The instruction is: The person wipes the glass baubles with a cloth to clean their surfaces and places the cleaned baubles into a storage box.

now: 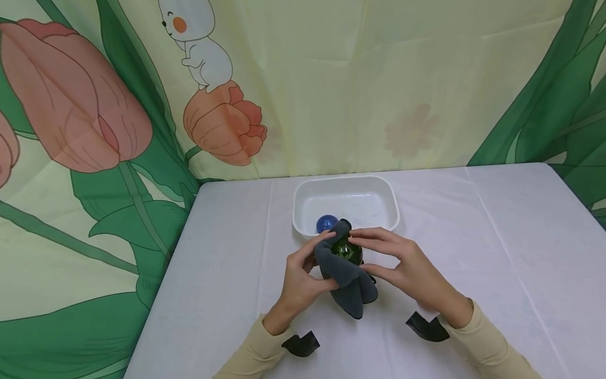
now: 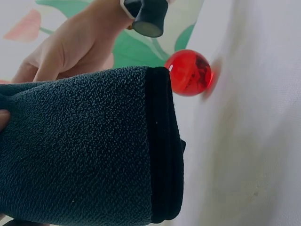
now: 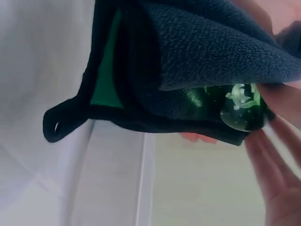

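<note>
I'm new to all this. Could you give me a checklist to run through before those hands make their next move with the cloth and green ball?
1. Left hand holding the dark cloth: ok.
2. Right hand at the green ball: ok, fingers beside it; firmness of grip cannot tell.
3. Green ball fully covered: not ok, it shows in the cloth's fold.
4. Bare space in the white tray: ok, beside the blue ball.
5. Red ball clear of the cloth: cannot tell; the left wrist view overlaps them.

Light is soft, the wrist views dimmer.
</note>
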A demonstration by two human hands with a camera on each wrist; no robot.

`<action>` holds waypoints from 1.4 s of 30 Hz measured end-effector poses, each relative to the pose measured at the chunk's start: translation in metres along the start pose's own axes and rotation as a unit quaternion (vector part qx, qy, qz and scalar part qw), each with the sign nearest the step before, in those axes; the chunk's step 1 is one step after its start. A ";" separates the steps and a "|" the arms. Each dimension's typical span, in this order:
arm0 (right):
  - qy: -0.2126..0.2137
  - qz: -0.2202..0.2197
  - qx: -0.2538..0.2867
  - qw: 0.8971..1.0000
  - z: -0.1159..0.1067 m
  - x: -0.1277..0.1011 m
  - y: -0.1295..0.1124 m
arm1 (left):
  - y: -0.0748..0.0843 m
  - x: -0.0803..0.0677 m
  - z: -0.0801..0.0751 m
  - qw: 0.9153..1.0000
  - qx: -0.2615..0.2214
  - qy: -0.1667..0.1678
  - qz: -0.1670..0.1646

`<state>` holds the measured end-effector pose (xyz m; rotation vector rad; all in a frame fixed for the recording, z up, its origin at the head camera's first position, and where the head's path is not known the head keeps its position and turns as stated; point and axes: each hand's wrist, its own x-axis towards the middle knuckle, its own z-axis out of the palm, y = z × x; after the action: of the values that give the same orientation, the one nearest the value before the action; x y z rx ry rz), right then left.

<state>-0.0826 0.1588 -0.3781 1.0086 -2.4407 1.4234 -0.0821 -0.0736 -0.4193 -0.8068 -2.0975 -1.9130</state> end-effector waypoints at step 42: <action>0.053 -0.190 -0.057 0.979 0.013 0.002 0.006 | 0.009 -0.002 0.000 1.000 0.005 0.017 -0.023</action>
<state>-0.0854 0.1496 -0.3887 1.2534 -2.0829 1.1634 -0.0765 -0.0740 -0.4125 -0.7255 -2.1224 -1.9241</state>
